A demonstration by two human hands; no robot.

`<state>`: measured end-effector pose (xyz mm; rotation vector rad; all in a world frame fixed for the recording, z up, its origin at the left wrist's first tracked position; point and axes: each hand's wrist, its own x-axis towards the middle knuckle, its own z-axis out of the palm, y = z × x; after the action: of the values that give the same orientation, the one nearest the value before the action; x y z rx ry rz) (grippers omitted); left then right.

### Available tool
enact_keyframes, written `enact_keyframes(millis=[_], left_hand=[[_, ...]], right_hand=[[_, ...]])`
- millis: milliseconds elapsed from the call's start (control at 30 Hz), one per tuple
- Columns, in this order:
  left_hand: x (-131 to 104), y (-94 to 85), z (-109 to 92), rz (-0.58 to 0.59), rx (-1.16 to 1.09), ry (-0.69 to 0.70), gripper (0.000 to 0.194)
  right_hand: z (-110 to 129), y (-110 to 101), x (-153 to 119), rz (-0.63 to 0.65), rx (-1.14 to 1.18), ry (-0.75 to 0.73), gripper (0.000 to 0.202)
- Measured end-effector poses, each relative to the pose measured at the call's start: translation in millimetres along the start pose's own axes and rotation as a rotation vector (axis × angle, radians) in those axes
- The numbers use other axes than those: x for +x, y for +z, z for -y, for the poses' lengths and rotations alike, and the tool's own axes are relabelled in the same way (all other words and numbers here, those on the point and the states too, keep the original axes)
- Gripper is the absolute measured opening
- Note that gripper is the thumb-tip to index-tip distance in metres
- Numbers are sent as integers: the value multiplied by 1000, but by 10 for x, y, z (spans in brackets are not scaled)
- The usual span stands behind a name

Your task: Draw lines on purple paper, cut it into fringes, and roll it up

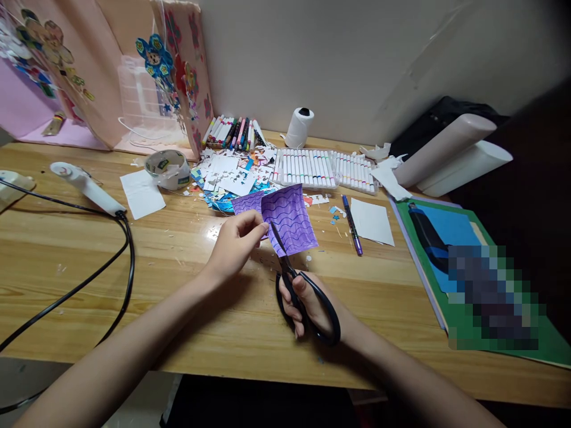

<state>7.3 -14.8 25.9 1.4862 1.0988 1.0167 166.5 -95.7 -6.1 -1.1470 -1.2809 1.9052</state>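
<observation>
A purple paper (pixel 292 217) with dark wavy lines is held up over the wooden table, partly split into two flaps. My left hand (pixel 236 241) pinches it at its lower left edge, thumb and index finger together. Black-handled scissors (pixel 289 270) point up and to the left, their blades at the paper's lower left part beside my left fingertips. My right hand (pixel 307 303) is wrapped round the scissor handles, with fingers through the loops. Behind the paper lies a heap of cut paper scraps (pixel 232 175).
Marker sets (pixel 307 166) and a white thread cone (pixel 300 128) stand behind. A purple pen (pixel 352 226) and white paper (pixel 372 222) lie right, beside a green board (pixel 459 315). A tape roll (pixel 167 169) and black cables (pixel 129 261) are left.
</observation>
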Motion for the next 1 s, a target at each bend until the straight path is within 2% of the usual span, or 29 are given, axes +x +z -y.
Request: enact_keyframes(millis=[133, 267, 400, 700, 833, 1000], left_hand=[[5, -6, 7, 8, -48, -25, 25], [-2, -6, 3, 17, -122, -59, 25], [-26, 6, -30, 61, -105, -85, 25], [-26, 16, -56, 97, -98, -109, 26], [-39, -1, -34, 85, 16, -33, 27], [-47, -46, -9, -42, 145, 86, 27]], right_hand=[[-3, 31, -5, -37, -11, -18, 66], [31, 4, -26, -5, -75, -33, 70], [47, -38, -43, 17, -127, -60, 76], [1, -12, -2, -58, -118, -82, 64], [66, -4, -13, -60, -125, -58, 66], [114, -11, -31, -38, -168, -26, 68]])
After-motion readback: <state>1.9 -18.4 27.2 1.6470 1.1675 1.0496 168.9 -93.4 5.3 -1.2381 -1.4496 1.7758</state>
